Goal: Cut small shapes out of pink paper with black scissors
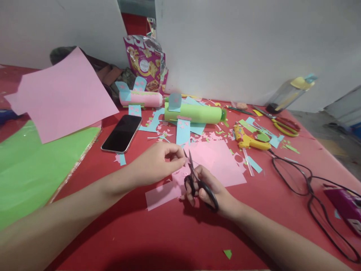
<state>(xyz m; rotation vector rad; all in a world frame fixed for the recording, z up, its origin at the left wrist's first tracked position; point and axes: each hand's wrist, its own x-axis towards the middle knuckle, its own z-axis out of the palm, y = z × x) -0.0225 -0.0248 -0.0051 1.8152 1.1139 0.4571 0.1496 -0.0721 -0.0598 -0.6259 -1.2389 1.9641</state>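
My left hand (158,162) pinches a pink scrap (184,165), thumb and fingers pressed together on it, just above the red bench (169,233). My right hand (210,190) has its fingers closed through the loops of the black scissors (197,180). The blades point up and stand slightly apart right at the scrap.

Under both hands lies a cut-up pink sheet (217,162), its edges notched, with a pink strip (162,195) beside it.

Much looks done already. A green tube (194,113) and a pink tube (141,98) lie further back, both wrapped in paper and fitted with blue fins that carry small pink shapes. Blue, pink and green offcuts litter the bench around them. The cutting of small pink pieces seems to be under way, and plenty of pink sheet remains. A yellow glue gun (248,141) lies to the right and a phone (122,133) to the left.
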